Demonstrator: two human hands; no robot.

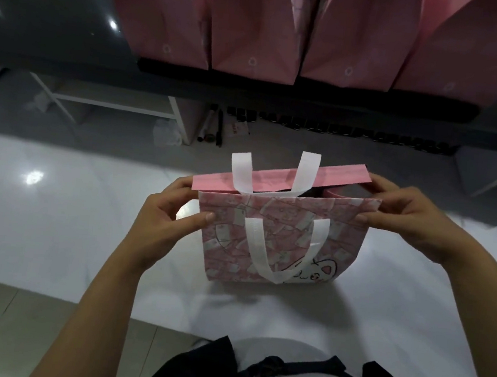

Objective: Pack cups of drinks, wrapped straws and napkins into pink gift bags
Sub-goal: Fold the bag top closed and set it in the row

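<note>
Head view: left hand [161,219] and right hand [406,217] each pinch one end of bag [281,241] rim, its long axis spanning grip to grip, mouth slightly parted

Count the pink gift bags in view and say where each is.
5. One patterned pink paper gift bag on the white table in front; four plain pink bags in a row behind. More may be hidden off-frame.

Both bare forearms reach forward, wrists bent inward toward each other. The left hand [167,222] pinches one top corner of the bag [285,238], with the thumb in front and the fingers curled behind. The right hand [403,217] pinches the opposite corner the same way, between thumb and fingertips.
</note>
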